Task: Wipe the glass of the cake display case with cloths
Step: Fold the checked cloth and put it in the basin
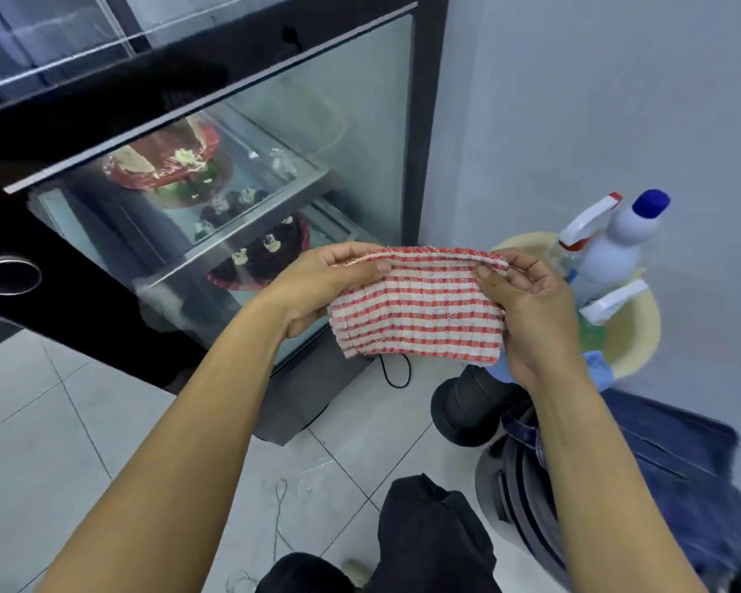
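Held up in front of the cake display case (215,173): a folded red-and-white checked cloth (420,310), stretched between both hands. Left hand (326,288) gripping the cloth's left end, thumb on top near the upper edge. Right hand (531,310) pinching the right end, fingers curled round it. To the right, behind the cloth, a yellow basin (634,336) holding a white bottle (617,250) and spray bottles (587,226). Below, tiled floor (39,421).

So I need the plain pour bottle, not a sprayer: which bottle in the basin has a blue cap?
The tall white bottle standing in the yellow basin; the bottles beside it carry white spray triggers instead.
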A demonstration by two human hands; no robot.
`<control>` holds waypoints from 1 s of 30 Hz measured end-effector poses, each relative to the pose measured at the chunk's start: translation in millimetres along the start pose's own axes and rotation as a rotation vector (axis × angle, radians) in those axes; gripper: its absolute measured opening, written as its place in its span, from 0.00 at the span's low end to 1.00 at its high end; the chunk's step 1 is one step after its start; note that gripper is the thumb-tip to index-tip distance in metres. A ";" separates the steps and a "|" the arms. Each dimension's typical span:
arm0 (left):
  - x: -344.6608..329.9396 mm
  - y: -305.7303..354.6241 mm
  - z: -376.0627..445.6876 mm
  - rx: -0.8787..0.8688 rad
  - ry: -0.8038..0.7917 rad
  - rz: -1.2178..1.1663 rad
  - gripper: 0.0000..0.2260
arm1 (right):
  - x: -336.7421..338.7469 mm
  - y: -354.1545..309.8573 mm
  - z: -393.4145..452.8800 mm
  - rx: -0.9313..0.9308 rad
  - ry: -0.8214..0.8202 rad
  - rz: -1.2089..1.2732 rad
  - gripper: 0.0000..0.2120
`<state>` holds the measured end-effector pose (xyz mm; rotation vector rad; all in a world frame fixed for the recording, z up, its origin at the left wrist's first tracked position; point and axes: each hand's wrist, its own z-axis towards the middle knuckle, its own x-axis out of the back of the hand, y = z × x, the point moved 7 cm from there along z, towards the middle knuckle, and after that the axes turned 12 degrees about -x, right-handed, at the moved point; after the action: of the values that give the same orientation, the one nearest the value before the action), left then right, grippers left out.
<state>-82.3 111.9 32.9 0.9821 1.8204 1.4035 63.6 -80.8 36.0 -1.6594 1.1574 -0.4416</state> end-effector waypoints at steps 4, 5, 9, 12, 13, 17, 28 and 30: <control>-22.7 23.8 -13.9 0.032 -0.008 -0.029 0.18 | 18.5 -17.3 -27.1 -0.039 0.070 -0.057 0.09; -28.6 29.3 -17.2 0.039 -0.019 -0.042 0.20 | 24.9 -23.9 -33.8 -0.042 0.090 -0.086 0.09; -51.9 49.0 -29.0 0.059 -0.084 -0.101 0.24 | 46.9 -47.2 -64.5 -0.087 0.111 -0.162 0.11; -72.8 64.4 -33.6 0.063 -0.172 -0.062 0.25 | 58.4 -51.3 -88.9 -0.172 0.041 -0.261 0.17; -81.3 68.5 -33.4 0.057 -0.211 -0.028 0.25 | 61.3 -50.2 -96.0 -0.197 0.001 -0.305 0.18; -121.3 82.4 -32.8 -0.026 -0.437 0.202 0.25 | 66.7 -38.1 -116.2 -0.323 -0.166 -0.425 0.17; -193.8 66.3 -12.7 0.003 -0.822 0.747 0.34 | 89.9 -41.6 -136.1 -0.090 -0.027 -0.482 0.09; -187.5 43.0 -18.2 0.165 -0.924 0.708 0.27 | 102.9 -38.3 -135.8 -0.109 -0.002 -0.420 0.09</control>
<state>8.2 -50.2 86.2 2.0604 0.9150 0.8579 29.2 -239.2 101.2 -2.0043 0.8392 -0.6471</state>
